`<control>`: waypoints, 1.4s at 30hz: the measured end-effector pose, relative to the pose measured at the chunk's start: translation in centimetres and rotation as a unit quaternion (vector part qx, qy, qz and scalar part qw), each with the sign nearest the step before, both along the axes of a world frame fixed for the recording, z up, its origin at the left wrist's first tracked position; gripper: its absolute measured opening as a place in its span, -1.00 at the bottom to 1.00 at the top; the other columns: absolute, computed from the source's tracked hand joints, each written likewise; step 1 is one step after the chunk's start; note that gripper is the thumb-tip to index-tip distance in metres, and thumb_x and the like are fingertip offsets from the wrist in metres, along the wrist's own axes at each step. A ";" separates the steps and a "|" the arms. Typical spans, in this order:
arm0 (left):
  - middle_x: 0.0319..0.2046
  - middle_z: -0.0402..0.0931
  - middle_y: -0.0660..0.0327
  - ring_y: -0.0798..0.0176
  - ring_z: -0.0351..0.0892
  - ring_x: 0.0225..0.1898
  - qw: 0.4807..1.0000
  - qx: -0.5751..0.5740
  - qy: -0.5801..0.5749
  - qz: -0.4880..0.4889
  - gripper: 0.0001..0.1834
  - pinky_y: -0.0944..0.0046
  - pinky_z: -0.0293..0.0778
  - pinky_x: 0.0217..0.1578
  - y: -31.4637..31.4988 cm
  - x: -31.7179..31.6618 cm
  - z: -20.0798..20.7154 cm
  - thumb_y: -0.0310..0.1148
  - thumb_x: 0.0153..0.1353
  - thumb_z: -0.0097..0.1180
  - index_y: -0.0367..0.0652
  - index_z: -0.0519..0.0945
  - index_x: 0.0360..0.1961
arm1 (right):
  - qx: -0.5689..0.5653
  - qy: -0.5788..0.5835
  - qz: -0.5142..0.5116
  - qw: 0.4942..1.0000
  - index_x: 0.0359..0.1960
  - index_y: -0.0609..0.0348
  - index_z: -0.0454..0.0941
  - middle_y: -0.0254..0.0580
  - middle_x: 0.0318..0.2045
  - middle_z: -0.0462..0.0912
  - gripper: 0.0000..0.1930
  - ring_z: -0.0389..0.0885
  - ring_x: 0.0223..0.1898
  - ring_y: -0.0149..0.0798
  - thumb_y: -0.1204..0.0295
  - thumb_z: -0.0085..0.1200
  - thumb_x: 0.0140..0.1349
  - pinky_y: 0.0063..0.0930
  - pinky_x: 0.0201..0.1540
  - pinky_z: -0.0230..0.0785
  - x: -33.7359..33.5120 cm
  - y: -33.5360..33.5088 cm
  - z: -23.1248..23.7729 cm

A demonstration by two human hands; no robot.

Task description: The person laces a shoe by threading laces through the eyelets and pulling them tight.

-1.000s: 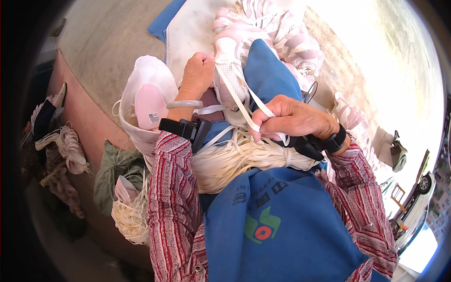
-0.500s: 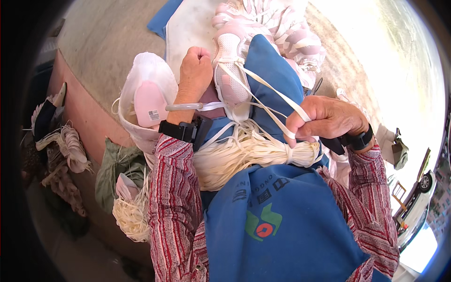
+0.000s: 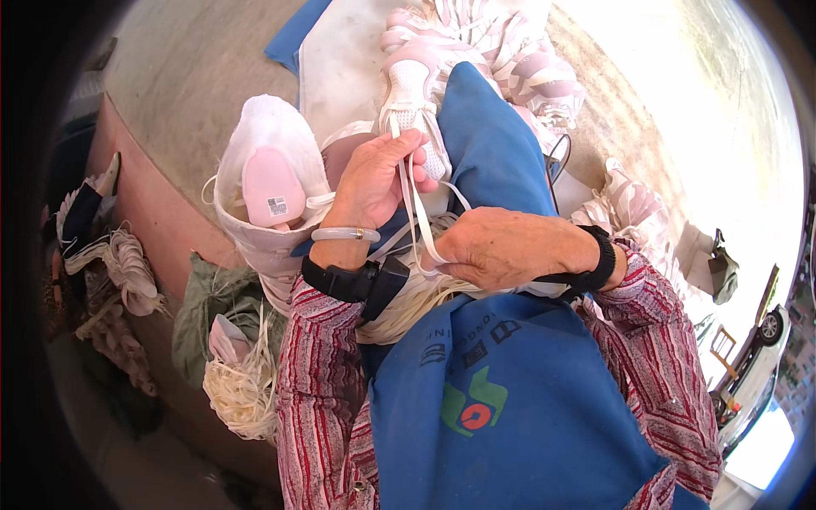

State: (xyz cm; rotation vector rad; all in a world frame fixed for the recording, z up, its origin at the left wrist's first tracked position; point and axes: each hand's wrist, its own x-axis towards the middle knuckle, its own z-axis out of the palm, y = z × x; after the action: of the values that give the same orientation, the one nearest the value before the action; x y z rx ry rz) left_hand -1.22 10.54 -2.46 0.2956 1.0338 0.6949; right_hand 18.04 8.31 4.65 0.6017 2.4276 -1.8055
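A white and pale pink sneaker lies in front of me, toe away, between my knees. From its eyelets run cream shoelaces. My left hand is at the sneaker's near end, thumb and fingers pinching the laces. Nearer and to the right, my right hand is closed on the lower run of the laces; its fingertips are partly hidden. Beneath both hands a thick bundle of cream laces rests on my lap, largely covered by the right hand.
To the left stands a white bag holding a pink insole-like piece. Lower left, a green sack sits beside more coiled laces. Several sneakers are piled ahead. More shoe uppers lie at right.
My left hand has moved from beside the sneaker onto its laces. My right hand has come left and inward, off the tied end of the lace bundle, keeping hold of the laces.
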 end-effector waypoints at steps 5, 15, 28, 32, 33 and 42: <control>-0.52 0.48 0.28 0.39 0.48 -0.60 0.998 0.047 0.028 0.012 -0.82 0.37 0.52 -0.54 -0.6 0.1 -0.4 -0.34 0.29 0.12 -0.24 0.52 -0.25 | 0.089 -0.115 -0.306 0.941 -0.18 0.31 0.47 0.12 -0.47 0.58 -0.64 0.56 -0.39 0.15 0.19 0.04 0.26 -0.15 -0.30 0.39 1.5 3.7 -1.8; -0.54 0.48 0.25 0.40 0.48 -0.58 0.981 0.100 0.167 -0.018 -0.81 0.42 0.41 -0.58 -1.5 0.2 1.5 -0.36 0.27 0.05 -0.30 0.52 -0.24 | 0.243 -0.114 -0.266 0.926 -0.47 0.47 0.52 0.32 -0.52 0.57 -0.74 0.61 -0.36 0.26 0.40 0.01 0.08 -0.02 -0.27 0.46 -1.6 6.5 -6.2; -0.57 0.44 0.35 0.50 0.40 -0.53 0.939 0.198 0.256 -0.112 -0.79 0.46 0.40 -0.42 -5.8 -1.9 4.1 -0.32 0.39 -0.01 -0.27 0.51 -0.24 | 0.161 -0.074 -0.330 0.927 -0.16 0.38 0.52 0.08 -0.52 0.60 -0.71 0.63 -0.44 -0.04 0.47 -0.05 0.11 -0.23 -0.32 0.43 -2.2 8.8 -8.1; -0.59 0.36 0.40 0.52 0.34 -0.51 0.958 0.191 0.199 -0.079 -0.74 0.41 0.46 -0.27 -6.2 -1.5 4.9 -0.29 0.41 -0.05 -0.31 0.52 -0.23 | 0.205 -0.055 -0.320 0.923 -0.07 0.36 0.48 0.08 -0.50 0.60 -0.67 0.62 -0.40 0.02 0.49 -0.07 0.13 -0.21 -0.30 0.43 -1.7 7.6 -7.6; -0.59 0.36 0.40 0.52 0.34 -0.51 0.958 0.191 0.199 -0.078 -0.74 0.41 0.46 -0.27 -6.3 -1.3 5.4 -0.29 0.41 -0.05 -0.31 0.52 -0.23 | 0.234 -0.036 -0.314 0.919 -0.04 0.35 0.47 0.09 -0.49 0.60 -0.66 0.62 -0.39 0.05 0.50 -0.08 0.14 -0.19 -0.29 0.43 -1.8 7.5 -7.5; -0.63 0.38 0.35 0.48 0.35 -0.55 0.971 0.197 0.118 -0.059 -0.71 0.38 0.49 -0.29 -7.7 -3.9 9.3 -0.30 0.40 -0.02 -0.36 0.57 -0.26 | 0.250 -0.075 -0.258 0.930 0.06 0.29 0.41 0.20 -0.32 0.61 -0.61 0.59 -0.29 0.17 0.49 -0.07 0.15 -0.08 -0.24 0.44 -1.3 8.0 -7.9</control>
State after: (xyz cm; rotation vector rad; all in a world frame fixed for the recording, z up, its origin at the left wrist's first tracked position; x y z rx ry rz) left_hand -5.09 2.89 6.81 0.7946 1.0875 0.7676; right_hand 16.76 16.31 -3.30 1.4783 2.8007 -1.1555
